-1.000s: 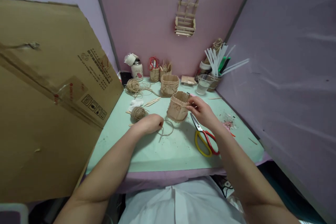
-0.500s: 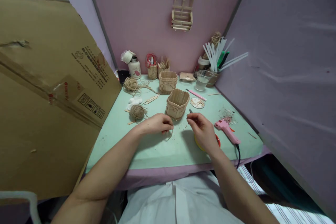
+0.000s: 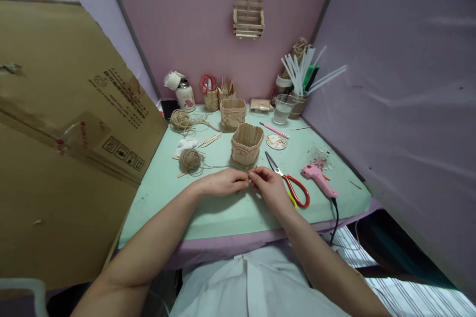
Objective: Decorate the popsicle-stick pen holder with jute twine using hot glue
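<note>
A strip of the surface (image 3: 219,220) is running open along the near edge, before the left hand (image 3: 228,182) and right hand (image 3: 270,187). Just beyond them, the near basket (image 3: 246,147) is blocking the way, the far basket (image 3: 233,115) standing behind. Rightward, a narrow gap is separating the scissors (image 3: 284,177) from the glue gun (image 3: 319,180). Leftward, the twine ball (image 3: 191,159) is obstructing, and cardboard (image 3: 74,183) is walling off the side.

Count two hands (image 3: 225,182) (image 3: 269,185), two open-topped boxes (image 3: 245,152) (image 3: 233,118), two twine bundles (image 3: 191,159) (image 3: 181,120) at left, one pair of scissors (image 3: 285,177), one pink glue gun (image 3: 320,182), one hanging wooden rack (image 3: 248,35).
</note>
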Available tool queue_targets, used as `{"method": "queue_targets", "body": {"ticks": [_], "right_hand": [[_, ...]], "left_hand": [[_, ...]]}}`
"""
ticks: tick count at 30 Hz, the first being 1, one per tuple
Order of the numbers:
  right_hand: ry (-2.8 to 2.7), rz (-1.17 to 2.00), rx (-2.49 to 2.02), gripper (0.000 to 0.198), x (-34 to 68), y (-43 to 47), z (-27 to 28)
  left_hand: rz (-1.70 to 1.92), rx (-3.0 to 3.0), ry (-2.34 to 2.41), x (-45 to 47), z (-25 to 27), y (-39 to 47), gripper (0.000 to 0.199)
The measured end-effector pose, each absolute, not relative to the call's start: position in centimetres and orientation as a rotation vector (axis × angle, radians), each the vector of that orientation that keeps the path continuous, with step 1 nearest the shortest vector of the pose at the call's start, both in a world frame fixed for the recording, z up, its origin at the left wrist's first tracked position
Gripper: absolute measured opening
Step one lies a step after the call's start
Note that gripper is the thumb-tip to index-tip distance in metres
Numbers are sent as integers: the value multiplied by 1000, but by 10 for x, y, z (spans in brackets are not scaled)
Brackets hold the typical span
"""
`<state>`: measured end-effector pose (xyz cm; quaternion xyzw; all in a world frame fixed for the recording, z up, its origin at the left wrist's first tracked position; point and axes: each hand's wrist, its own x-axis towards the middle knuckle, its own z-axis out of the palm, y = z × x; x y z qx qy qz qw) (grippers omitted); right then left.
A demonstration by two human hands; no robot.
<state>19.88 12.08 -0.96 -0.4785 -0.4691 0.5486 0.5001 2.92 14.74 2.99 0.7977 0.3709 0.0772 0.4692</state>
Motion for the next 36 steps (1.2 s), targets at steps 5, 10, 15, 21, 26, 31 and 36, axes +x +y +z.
{"method": "queue_targets", "body": {"ticks": [5,10,15,21,26,31,36], "right_hand": [[-960,1270,-1128,24,201,127,-14],[-908,1269,-1160,27,206,130,-10],[-932,1376,-1164,29,198,129,-7],[-811,1565,-1091,31,186,122,-6],[-720,1630,-989,32,180,116,-5],[-690,1656,-971,34,181,116,-7],[-695,1703,-975,35,183,118,-8]], "left_hand": [[168,1786,894,13,34,153,16],[341,1831,1039,-5,49,160,21],[370,2062,967,0,52,155,14],[410,2208,864,11,46,143,11],[608,2216,946,17,38,140,13],[686,2238,904,24,33,138,14],[748,2314,837,27,27,134,12]]}}
